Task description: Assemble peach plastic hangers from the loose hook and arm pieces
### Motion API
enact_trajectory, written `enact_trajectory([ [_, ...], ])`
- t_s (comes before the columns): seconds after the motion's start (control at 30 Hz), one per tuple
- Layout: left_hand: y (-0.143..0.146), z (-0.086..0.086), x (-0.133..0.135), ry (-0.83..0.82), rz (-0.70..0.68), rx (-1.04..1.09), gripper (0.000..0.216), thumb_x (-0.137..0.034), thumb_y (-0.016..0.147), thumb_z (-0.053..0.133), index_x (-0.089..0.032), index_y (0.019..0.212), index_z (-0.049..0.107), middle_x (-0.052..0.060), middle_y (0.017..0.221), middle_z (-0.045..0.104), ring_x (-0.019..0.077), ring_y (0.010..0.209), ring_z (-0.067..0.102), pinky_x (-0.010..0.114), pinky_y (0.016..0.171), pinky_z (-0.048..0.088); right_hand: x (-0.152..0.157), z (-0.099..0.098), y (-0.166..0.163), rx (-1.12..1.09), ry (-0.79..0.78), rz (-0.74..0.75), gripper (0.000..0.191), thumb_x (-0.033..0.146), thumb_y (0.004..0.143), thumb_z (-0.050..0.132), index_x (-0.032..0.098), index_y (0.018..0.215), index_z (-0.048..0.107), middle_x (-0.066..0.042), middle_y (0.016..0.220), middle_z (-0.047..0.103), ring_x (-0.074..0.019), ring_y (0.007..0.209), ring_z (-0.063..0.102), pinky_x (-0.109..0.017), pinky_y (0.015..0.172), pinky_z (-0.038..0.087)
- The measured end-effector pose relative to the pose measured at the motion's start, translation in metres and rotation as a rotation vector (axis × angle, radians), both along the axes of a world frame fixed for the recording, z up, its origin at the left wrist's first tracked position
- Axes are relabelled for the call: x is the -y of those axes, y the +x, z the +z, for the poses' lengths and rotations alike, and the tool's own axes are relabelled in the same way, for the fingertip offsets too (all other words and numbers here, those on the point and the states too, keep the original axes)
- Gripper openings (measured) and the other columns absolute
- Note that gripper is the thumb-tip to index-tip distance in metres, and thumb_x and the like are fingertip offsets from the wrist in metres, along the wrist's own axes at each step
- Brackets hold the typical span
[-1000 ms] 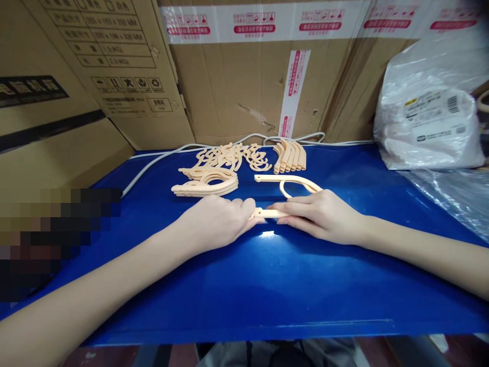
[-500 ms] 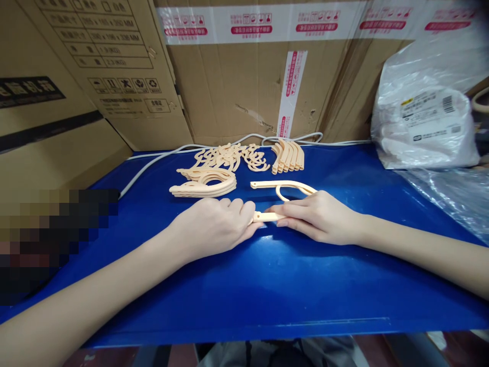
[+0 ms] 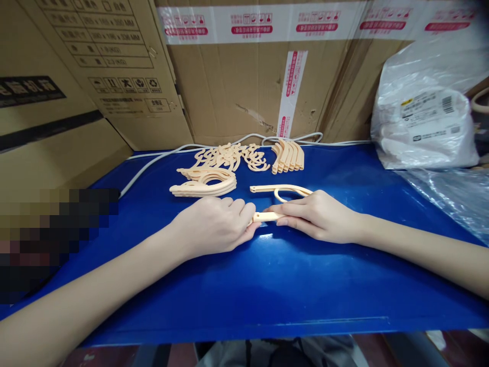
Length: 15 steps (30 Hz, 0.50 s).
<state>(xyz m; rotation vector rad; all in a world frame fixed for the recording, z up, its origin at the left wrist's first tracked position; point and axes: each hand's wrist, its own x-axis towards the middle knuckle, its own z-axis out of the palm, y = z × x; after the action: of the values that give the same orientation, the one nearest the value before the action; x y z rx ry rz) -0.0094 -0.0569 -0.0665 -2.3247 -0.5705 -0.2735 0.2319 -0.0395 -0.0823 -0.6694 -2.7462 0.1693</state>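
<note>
Your left hand (image 3: 212, 227) and right hand (image 3: 319, 216) meet low over the blue table (image 3: 267, 285), both pinching the same peach plastic hanger piece (image 3: 267, 216). Left grip is clenched on its left end, right grip clamps the right end with fingers (image 3: 290, 209) laid along it (the middle bit between your hands is all that shows). The piece's curved arm (image 3: 282, 189) sticks out behind your right hand, lying on the table. Just behind your left hand: a flat stack of hangers (image 3: 204, 184). Further back, a loose heap of hooks (image 3: 229, 155) and a row of curved parts (image 3: 288, 155), with a white cable (image 3: 153, 162) running behind. Cardboard boxes (image 3: 237, 81) at the back, plastic bag (image 3: 424, 117) at right.
</note>
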Motion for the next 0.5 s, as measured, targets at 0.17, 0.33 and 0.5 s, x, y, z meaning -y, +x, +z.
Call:
enact_trajectory([
  [0.17,-0.0003,-0.0009,-0.0006,-0.025,0.010,0.015,0.033,-0.030,0.094,0.036,-0.019,0.064,0.047,-0.002,0.051,0.051,0.0125,0.043,0.052,0.029,0.042,0.024,-0.0006,-0.0002,0.0001,-0.005,0.032,0.000,0.034,0.031,0.098,0.041,0.016,0.123,0.059,-0.005,0.100,0.072,-0.0137,0.078,0.066,-0.023,0.068,0.046],
  [0.33,-0.0013,-0.0014,-0.0025,-0.103,0.021,0.053,0.034,-0.032,0.094,0.036,-0.018,0.064,0.047,-0.003,0.051,0.053,0.0111,0.044,0.053,0.028,0.043,0.022,-0.0013,-0.0014,0.0003,-0.003,0.071,-0.008,0.034,0.031,0.098,0.042,0.017,0.123,0.059,-0.005,0.098,0.072,-0.0137,0.076,0.065,-0.023,0.066,0.046],
  [0.5,-0.0020,-0.0007,-0.0032,-0.208,0.028,0.075,0.035,-0.034,0.094,0.037,-0.018,0.064,0.048,-0.002,0.052,0.056,0.0113,0.045,0.054,0.028,0.043,0.020,-0.0006,-0.0013,0.0001,-0.004,0.110,-0.012,0.033,0.031,0.098,0.042,0.017,0.122,0.060,-0.004,0.098,0.072,-0.0133,0.073,0.065,-0.023,0.064,0.046],
])
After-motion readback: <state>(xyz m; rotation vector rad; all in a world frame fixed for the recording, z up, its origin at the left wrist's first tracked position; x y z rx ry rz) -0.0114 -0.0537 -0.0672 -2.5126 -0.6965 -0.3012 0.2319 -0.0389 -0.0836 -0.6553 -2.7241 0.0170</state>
